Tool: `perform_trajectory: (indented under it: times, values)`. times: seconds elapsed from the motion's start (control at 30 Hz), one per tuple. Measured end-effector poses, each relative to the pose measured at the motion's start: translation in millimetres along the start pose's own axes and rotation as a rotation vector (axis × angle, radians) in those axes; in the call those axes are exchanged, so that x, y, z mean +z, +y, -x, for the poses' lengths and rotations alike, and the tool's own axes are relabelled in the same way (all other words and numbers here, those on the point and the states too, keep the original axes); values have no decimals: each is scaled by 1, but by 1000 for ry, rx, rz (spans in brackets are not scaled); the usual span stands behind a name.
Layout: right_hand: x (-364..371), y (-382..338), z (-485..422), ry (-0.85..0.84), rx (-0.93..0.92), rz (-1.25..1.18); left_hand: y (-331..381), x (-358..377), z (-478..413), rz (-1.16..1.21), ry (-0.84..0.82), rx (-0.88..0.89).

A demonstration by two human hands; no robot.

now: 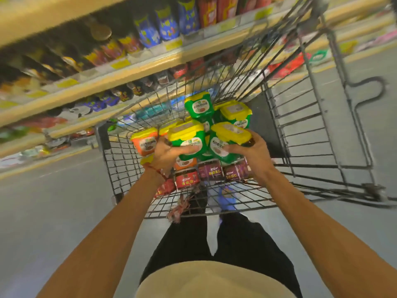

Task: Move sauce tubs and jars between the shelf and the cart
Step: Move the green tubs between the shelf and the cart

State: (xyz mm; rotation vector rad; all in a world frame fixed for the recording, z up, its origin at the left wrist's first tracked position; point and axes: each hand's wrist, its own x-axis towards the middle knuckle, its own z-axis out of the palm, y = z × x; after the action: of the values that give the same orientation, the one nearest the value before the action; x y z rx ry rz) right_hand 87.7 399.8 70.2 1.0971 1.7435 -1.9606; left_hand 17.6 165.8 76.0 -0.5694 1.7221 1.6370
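Fingers of the left hand are curled across the front of the first green tub, which has a yellow lid. The right hand grips the second green tub the same way, its fingers wrapped over the label. Something dark sits under the right thumb at the edge of that lid; I cannot tell what it is. The two tubs are held side by side, close together, above the load in the wire cart.

Farther back in the cart a third green tub lies tilted, with a fourth green tub just beside it. An orange tub sits right next to the left hand. Below the hands stands a row of small jars: a red-labelled jar and two purple-labelled ones.

A red cord circles the left wrist. The shelf runs along the cart's far side, and its bottles and packets are blurred.
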Motion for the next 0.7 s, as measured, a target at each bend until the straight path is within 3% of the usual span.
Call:
perform_trajectory:
  times: [0.37, 0.7]
  values:
    - [-6, -61, 56, -358, -286, -84, 13, 9, 116, 184, 166, 190]
    - [25, -110, 131, -513, -394, -110, 32, -25, 207, 289, 256, 372]
